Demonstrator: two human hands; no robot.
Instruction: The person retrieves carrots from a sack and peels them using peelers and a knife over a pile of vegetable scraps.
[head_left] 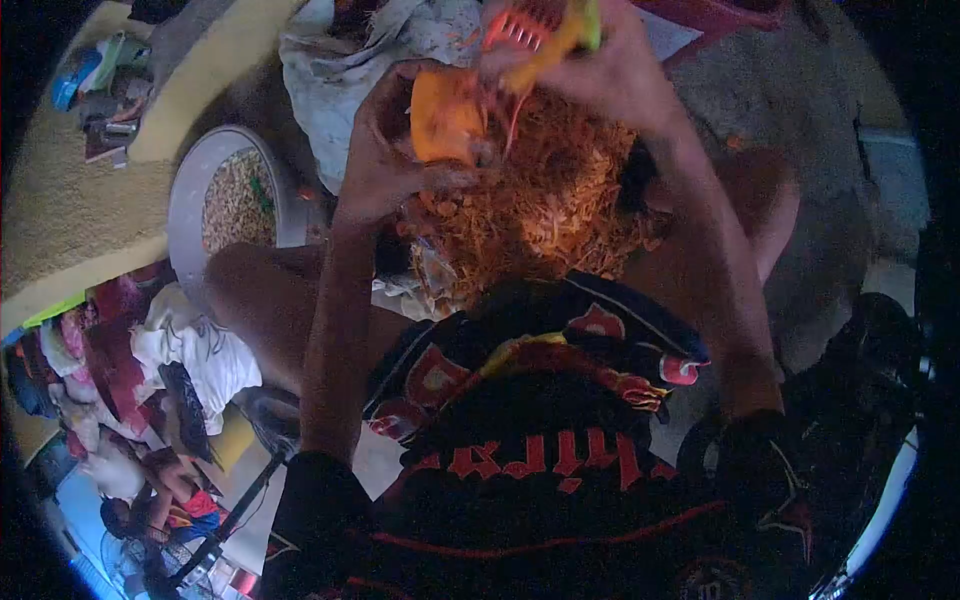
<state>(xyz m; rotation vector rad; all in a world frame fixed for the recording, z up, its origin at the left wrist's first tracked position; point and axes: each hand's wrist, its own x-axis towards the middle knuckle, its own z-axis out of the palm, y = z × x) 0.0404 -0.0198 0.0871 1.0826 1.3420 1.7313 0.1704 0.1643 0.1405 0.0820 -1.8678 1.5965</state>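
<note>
Left hand (385,150): raised over the near-left part of the heap, fingers and thumb curled round an orange cup-like piece (445,118). The grip lay at the piece's outer side, probably to steady it while leaving its inner side facing the other hand.

Right hand (625,80): raised beside the first, bent round a yellow piece (545,68) with a red slotted part (515,32) next to it; whether the two were joined, one could not tell. Fingertips blurred. Both hands were close together, likely so that the pieces could be handled at near range.

Orange shreds (565,205): one loose heap, directly beneath the hands and between the bent legs, a position apparently within easy reach of both.

Pale cloth (325,110): crumpled, at the heap's far left edge.

Round basin (187,205): beside the left knee, holding small pale bits (235,205), its rim probably keeping them apart from the shreds.

White cloth (205,350): bunched, farther left.

Another person (180,480): at lower left, well apart from the heap.
</note>
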